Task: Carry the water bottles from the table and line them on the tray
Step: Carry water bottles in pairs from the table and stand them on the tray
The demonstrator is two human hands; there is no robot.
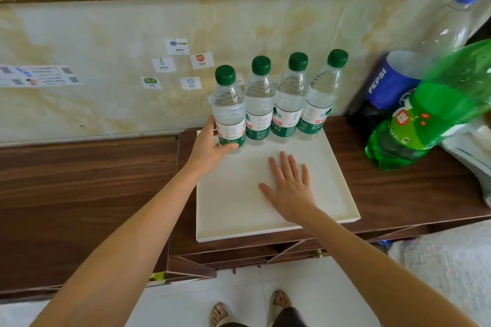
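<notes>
Several clear water bottles with green caps stand upright in a row along the far edge of the white tray (pixel 228 210). My left hand (pixel 210 145) is wrapped around the base of the leftmost bottle (pixel 229 109), which stands at the tray's far left corner. To its right stand the second bottle (pixel 259 103), the third bottle (pixel 288 101) and the rightmost bottle (pixel 318 98), close together. My right hand (pixel 289 188) lies flat on the tray's middle, fingers spread, holding nothing.
The tray rests on a dark wooden cabinet (pixel 93 183) against a marbled wall with small picture labels (pixel 180 46). At the right stand a large Pepsi bottle (pixel 385 87) and a large green soda bottle (pixel 414 125). My sandalled feet (pixel 281 298) show on the white floor below.
</notes>
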